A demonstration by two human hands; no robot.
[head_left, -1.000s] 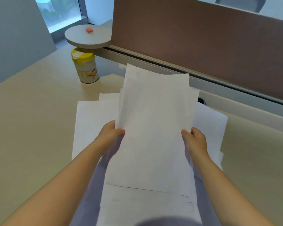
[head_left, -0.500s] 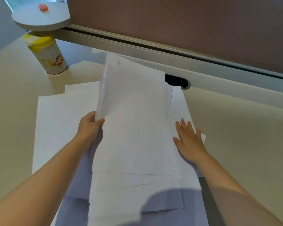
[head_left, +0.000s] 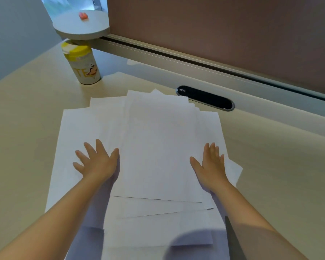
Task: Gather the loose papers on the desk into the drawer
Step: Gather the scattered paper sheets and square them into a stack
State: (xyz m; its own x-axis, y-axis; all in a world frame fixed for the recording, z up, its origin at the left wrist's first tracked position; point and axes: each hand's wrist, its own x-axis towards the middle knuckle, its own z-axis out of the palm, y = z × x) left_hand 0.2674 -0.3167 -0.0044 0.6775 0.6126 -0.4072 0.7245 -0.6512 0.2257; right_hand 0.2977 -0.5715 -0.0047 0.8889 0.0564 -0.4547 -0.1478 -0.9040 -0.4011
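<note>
White sheets: we see the papers (head_left: 158, 147) lying on the desk (head_left: 280, 166) as a loose, fanned pile, edges skewed and corners jutting out on all sides.
Top sheet: it sits roughly centred between our hands, its near edge crossing the sheets below at an angle.
Left hand (head_left: 97, 162): palm down on the sheets left of the top sheet, fingers spread wide, gripping nothing.
Right hand (head_left: 210, 166): flat at the pile's right margin, fingers straight and close together, gripping nothing.
Purpose of the pose: we judge that both palms bracket the pile so as to sweep the stray sheets inward and square them before lifting.
Progress: we judge the gathering unfinished; every sheet we see lies on the desk, none in a drawer.
Can (head_left: 83, 66): yellow-lidded, upright at the far left, well apart from the pile.
Cable slot (head_left: 204, 98): dark oval in the desk, just beyond the pile's far right corner.
Round shelf (head_left: 81, 23): above the can, bearing a small orange item too blurred to name.
Partition (head_left: 223, 30): brown panel along the far edge.
Hidden: the drawer is not in view; the pile's near end runs off the frame bottom under a shadow; the sheet count cannot be told.
</note>
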